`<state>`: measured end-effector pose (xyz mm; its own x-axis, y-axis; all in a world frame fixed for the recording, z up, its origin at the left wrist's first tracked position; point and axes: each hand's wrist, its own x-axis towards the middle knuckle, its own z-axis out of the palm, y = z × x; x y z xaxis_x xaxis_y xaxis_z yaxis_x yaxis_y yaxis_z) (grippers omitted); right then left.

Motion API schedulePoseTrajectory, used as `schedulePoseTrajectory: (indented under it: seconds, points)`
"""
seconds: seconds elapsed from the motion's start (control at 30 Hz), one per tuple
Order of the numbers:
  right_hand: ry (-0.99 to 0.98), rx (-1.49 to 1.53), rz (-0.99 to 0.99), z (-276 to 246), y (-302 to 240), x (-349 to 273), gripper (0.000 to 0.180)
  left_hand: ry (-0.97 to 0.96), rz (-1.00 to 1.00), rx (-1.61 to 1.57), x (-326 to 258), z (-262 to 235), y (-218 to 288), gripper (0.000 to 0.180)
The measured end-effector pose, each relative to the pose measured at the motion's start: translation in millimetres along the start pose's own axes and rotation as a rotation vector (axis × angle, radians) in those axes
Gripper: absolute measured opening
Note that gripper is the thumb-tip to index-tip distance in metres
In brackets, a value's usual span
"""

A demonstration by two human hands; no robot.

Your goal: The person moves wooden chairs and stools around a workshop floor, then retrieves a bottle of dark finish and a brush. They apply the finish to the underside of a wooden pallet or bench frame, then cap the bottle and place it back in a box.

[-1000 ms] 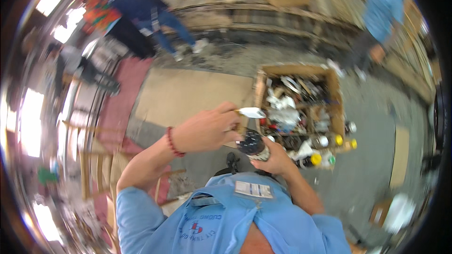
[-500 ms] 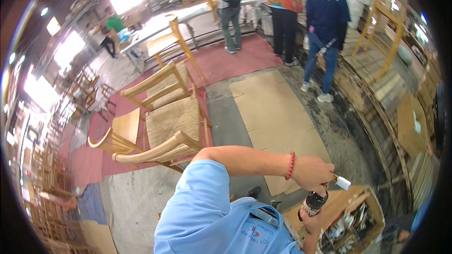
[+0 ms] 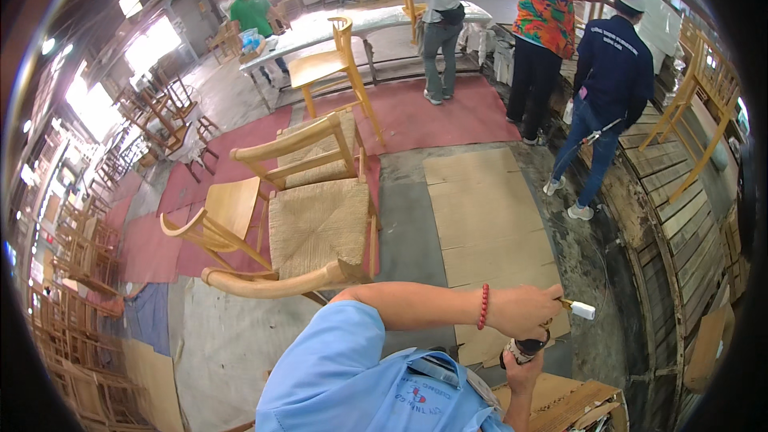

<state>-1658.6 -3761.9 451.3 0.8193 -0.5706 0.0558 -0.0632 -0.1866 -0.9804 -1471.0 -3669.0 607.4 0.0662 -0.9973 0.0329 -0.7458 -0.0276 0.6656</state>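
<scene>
The left hand, with a red bead bracelet on its wrist, is closed around a small white-tipped tool whose pale end sticks out to the right of the knuckles. Just below it, the right hand comes up from the lower edge and is clamped on a dark bottle, held upright, with its top just under the left hand; the two hands are close together, nearly touching. Both are held in the air in front of the person's light blue shirt, above sheets of brown cardboard spread on the floor. At the lower right corner lies an open cardboard box. To the left stands a wooden chair with a woven seat, and another chair behind it. Farther back, three people stand near a long tabletop.
</scene>
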Motion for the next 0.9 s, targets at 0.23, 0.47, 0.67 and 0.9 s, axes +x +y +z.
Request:
schedulePoseTrajectory:
  seconds: [0.23, 0.47, 0.67, 0.9]
  points:
    - [0.064, 0.065, 0.072, -9, 28, 30, 0.050, -0.290, 0.426, 0.302, 47, -13, -32, 0.021]
    - [0.230, -0.177, 0.013, -55, 46, 42, 0.055, -0.379, 0.197, 0.096, 134, -1, -18, 0.031]
    - [0.480, -0.213, 0.120, -116, 63, 71, 0.050, -0.406, 0.158, -0.041, 245, 29, -6, 0.028]
    - [0.889, -0.365, 0.254, -146, 82, 53, 0.048, -0.556, 0.372, 0.085, 336, 85, 12, 0.026]
